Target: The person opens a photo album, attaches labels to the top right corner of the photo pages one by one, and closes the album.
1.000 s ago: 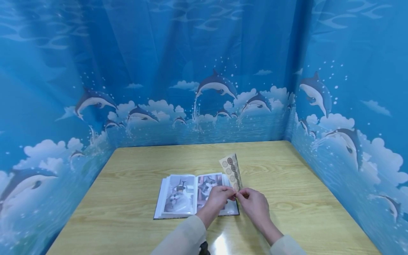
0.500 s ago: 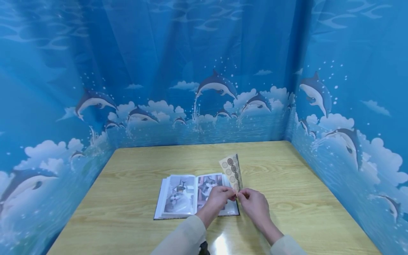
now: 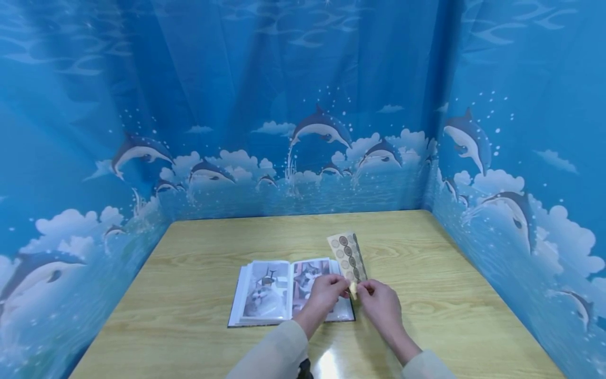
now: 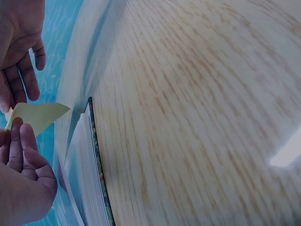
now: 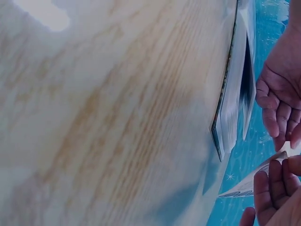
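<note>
A beige sheet of round stickers stands raised over the right edge of an open photo album. My left hand pinches a small pale piece at the sheet's lower end, above the album's right page. Beside it, my right hand pinches the sheet's lower corner between thumb and fingers. The two hands' fingertips are close together. In the left wrist view the sheet's yellowish back shows between both hands. Fingers hide how far the pale piece is separated from the sheet.
Cat photos fill the album pages. The album lies on a wood-grain table. Blue curtains printed with dolphins hang behind the table and at both sides.
My right hand and the sticker sheet have shifted slightly right. A pale piece now shows between my fingertips, which are a little farther apart. The album has stayed in place.
</note>
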`<state>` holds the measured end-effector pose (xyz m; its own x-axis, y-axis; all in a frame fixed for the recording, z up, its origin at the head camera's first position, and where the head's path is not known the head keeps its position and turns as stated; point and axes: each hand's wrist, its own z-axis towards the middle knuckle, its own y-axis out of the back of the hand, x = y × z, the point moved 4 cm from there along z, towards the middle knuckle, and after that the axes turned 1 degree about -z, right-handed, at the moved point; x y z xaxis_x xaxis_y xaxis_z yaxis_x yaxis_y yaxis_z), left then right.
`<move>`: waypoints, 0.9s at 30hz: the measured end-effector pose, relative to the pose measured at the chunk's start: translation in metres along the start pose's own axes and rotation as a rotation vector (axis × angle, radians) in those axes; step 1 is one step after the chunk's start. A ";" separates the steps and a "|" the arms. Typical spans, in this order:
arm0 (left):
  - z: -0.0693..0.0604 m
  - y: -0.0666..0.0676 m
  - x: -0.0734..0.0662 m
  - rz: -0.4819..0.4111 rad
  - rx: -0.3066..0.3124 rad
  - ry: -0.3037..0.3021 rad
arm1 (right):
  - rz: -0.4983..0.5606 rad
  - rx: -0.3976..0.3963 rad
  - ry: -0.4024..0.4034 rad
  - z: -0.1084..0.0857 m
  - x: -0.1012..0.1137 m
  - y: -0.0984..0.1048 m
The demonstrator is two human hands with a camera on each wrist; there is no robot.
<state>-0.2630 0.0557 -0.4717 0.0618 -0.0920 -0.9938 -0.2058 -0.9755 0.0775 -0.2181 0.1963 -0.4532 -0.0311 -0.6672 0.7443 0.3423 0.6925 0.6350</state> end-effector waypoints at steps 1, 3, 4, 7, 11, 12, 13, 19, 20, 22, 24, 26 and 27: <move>0.001 0.000 0.001 -0.001 -0.003 -0.001 | 0.014 0.003 -0.015 0.001 -0.001 0.000; 0.001 0.000 0.001 -0.004 -0.009 0.002 | 0.050 0.016 -0.055 0.002 -0.004 0.001; 0.001 0.000 0.001 -0.011 -0.011 0.009 | 0.075 0.026 -0.079 0.002 -0.006 0.001; 0.002 0.000 0.002 -0.015 -0.012 0.016 | 0.138 0.048 -0.135 0.003 -0.010 0.003; 0.004 0.001 0.002 -0.017 -0.011 0.054 | 0.172 0.065 -0.178 0.004 -0.015 0.009; 0.005 0.002 0.003 -0.016 -0.011 0.060 | 0.174 0.065 -0.186 0.004 -0.016 0.011; 0.005 0.002 0.003 -0.023 -0.014 0.067 | 0.177 0.067 -0.194 0.005 -0.018 0.014; 0.006 0.005 0.005 -0.006 0.000 0.086 | 0.187 0.052 -0.224 0.010 -0.024 0.031; 0.006 0.005 0.004 0.014 0.012 0.092 | 0.181 0.044 -0.224 0.011 -0.025 0.033; 0.004 0.003 0.003 0.061 0.040 0.092 | 0.178 0.041 -0.231 0.013 -0.026 0.037; 0.002 0.000 0.001 0.127 0.069 0.075 | 0.175 0.039 -0.237 0.014 -0.027 0.039; 0.000 -0.003 -0.003 0.208 0.095 0.042 | 0.172 0.045 -0.246 0.015 -0.028 0.040; -0.001 -0.005 -0.005 0.263 0.103 0.013 | 0.171 0.050 -0.250 0.016 -0.028 0.040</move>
<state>-0.2615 0.0607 -0.4674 0.0057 -0.3422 -0.9396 -0.3142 -0.8926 0.3232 -0.2183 0.2469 -0.4458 -0.2091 -0.4558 0.8652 0.3163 0.8057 0.5009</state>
